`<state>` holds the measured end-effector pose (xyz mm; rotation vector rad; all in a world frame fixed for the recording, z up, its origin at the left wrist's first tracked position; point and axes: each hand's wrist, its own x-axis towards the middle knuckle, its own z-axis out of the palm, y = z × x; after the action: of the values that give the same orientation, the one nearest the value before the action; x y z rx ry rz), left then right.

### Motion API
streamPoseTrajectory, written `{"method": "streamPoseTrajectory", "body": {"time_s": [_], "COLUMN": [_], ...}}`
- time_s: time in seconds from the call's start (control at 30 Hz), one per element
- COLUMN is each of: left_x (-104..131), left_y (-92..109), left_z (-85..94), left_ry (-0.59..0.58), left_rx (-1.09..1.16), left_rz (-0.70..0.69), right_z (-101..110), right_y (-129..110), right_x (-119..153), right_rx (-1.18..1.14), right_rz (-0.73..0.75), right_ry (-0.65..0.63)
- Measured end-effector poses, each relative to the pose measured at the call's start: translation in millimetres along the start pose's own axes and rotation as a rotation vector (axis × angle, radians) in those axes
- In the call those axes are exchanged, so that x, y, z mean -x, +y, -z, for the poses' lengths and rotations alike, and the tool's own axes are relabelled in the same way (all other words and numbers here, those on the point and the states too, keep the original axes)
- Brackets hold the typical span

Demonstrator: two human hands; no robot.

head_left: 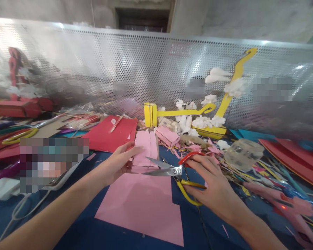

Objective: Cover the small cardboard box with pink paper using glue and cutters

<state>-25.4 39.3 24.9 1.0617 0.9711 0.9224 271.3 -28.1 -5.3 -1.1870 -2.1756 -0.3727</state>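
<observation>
My left hand (121, 161) grips the left edge of a pink paper-covered cardboard piece (145, 149), thumb on top. In my right hand (208, 180) is a pair of scissors (176, 171) with one red and one yellow handle loop. Their blades are spread and point left, across the near end of the pink piece; whether they touch it I cannot tell. Below the blades, a larger pink paper sheet (143, 205) with a notched right edge lies flat on the blue table.
Red sheets (111, 133) lie behind my left hand. Yellow paper shapes with white fluffy flowers (211, 121) stand against the perforated metal panel (146, 69). A pink glue gun (284, 201) with a lit red light lies at right, near paper scraps and a clear tape roll (243, 154).
</observation>
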Motion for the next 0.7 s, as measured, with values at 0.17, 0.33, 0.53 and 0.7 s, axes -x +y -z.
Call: {"method": "streamPoseTrajectory", "body": {"time_s": [0.17,0.33,0.53,0.7], "left_x": [0.4,0.6,1.0,3.7], "left_y": [-2.5,-1.7,-3.0,-0.2], "left_z": [-0.3,-3.6,-3.3,-3.4], "left_ry": [-0.001,0.007,0.03,0.004], "left_rx": [0.026,0.036,0.044,0.035], "left_rz": [0.066,0.059,0.073,0.072], "right_z": [-1.1,1.1,4.1,4.0], "right_y": [-3.0,-6.3,-7.7,-5.9], "right_x": [-1.1,-2.7,-5.6,-4.5], "right_rx": [-0.009,-0.021,-0.041,-0.014], "right_rz": [0.049,0.046,0.034,0.065], "right_ry": [0.024,0.019,0.015,0.011]}}
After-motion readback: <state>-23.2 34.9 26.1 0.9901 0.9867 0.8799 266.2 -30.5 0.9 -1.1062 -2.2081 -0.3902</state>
